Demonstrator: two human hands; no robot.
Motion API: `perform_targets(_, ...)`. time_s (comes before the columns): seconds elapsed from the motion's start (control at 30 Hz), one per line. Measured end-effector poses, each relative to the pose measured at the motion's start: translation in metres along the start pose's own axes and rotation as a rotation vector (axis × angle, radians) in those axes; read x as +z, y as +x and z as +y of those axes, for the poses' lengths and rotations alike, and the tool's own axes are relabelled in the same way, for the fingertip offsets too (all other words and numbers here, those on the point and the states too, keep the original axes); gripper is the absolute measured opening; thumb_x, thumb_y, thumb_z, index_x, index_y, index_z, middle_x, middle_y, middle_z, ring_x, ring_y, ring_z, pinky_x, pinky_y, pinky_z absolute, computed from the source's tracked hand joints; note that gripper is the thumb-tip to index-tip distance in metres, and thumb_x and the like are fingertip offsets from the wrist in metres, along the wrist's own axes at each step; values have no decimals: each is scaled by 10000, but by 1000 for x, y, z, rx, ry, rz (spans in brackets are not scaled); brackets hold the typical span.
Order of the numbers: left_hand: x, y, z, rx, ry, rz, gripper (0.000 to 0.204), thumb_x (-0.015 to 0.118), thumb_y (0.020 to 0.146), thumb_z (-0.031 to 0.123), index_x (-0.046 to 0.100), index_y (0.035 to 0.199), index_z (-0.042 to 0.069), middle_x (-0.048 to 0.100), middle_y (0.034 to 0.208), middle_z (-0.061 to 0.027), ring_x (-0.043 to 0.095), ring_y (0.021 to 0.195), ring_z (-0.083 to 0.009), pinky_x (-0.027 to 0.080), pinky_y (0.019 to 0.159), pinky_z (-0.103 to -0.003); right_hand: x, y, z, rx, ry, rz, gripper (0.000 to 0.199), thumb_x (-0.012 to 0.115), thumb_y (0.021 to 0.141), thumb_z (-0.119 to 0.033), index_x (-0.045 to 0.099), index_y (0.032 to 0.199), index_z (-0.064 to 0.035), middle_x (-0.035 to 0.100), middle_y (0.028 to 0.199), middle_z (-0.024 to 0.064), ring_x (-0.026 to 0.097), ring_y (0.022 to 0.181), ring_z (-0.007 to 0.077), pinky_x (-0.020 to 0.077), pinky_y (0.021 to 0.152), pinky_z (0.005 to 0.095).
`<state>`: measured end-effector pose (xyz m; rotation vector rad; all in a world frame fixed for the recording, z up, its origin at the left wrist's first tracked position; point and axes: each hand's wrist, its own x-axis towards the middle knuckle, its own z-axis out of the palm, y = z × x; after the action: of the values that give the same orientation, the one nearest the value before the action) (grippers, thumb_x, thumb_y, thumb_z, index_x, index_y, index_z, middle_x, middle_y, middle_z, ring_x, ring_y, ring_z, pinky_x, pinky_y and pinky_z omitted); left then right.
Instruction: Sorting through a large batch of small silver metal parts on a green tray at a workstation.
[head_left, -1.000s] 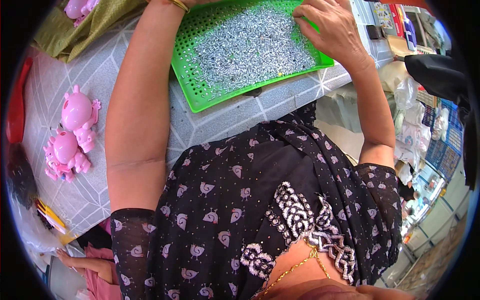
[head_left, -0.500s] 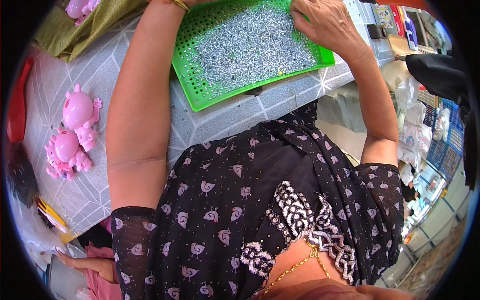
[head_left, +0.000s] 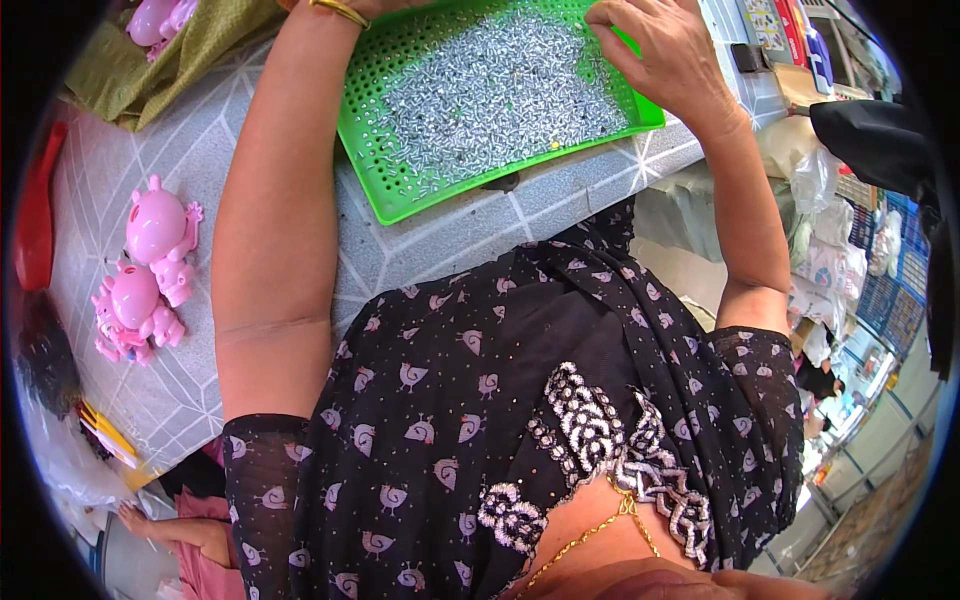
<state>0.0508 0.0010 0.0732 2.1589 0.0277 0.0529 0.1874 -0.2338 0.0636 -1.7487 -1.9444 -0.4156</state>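
A green perforated plastic tray (head_left: pixel 392 212) lies on the table at the top of the view, heaped with small silver metal pieces (head_left: pixel 500 95) that look like screws. Over the tray's far right side is my right hand (head_left: pixel 668 50), its fingers bent and drawn together; whatever may be between the fingertips is too small to see. My left hand (head_left: pixel 372 6) is mostly cut off by the upper edge, beyond a gold bangle (head_left: pixel 341 11), near the tray's left side. Its fingers are hidden.
Pink glossy plastic toy figures (head_left: pixel 157 228) stand left of my left forearm on the grey patterned table (head_left: pixel 270 330). An olive cloth or sack (head_left: pixel 150 75) lies at the far left, a red object (head_left: pixel 38 215) along the left rim. Another person's arm (head_left: pixel 165 525) shows at lower left.
My right hand has shifted slightly, its fingertips showing a little more over the tray. More of the left wrist and bangle is in view. The tray sits slightly farther left in the picture.
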Motion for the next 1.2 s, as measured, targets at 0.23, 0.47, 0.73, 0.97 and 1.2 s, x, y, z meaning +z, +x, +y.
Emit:
perform_targets(0.23,-1,-1,-5,-11,-27,-18,370,711,941,307,731,986,-59,641,747,-26,539,714,-97,465,638,-305,15,4,9,-125,140,138,78,693,824,-131,624,820,-97,595,776,59,615,788,245,437,769,408)
perform_targets(0.47,-2,-5,-9,-3,-1,-2,369,712,942,309,729,971,-59,617,727,-17,528,703,-93,457,627,-308,-20,23,-22,41,-268,-271,73,683,832,-108,615,827,-81,589,779,84,608,777,266,442,765,406)
perform_targets(0.73,1,2,-9,9,-22,-27,374,711,944,312,727,1000,-58,641,760,-28,551,731,-100,472,654,-305,-75,-4,-18,307,-554,-275,59,669,875,-89,627,846,-58,636,817,118,638,789,320,462,764,423)
perform_targets(0.97,-2,-4,-6,-28,-41,-17,373,711,944,300,723,1007,-67,654,785,-30,564,748,-103,481,670,-304,-71,-3,-46,142,261,-619,103,693,904,-147,659,975,-80,678,947,46,650,927,229,439,920,383)
perform_targets(1.2,1,-2,-3,-28,-30,7,370,708,943,299,723,1002,-66,648,782,-25,555,741,-102,477,663,-303,-52,3,-34,377,344,-879,156,684,916,-201,653,987,-66,680,957,77,654,936,256,445,946,421)
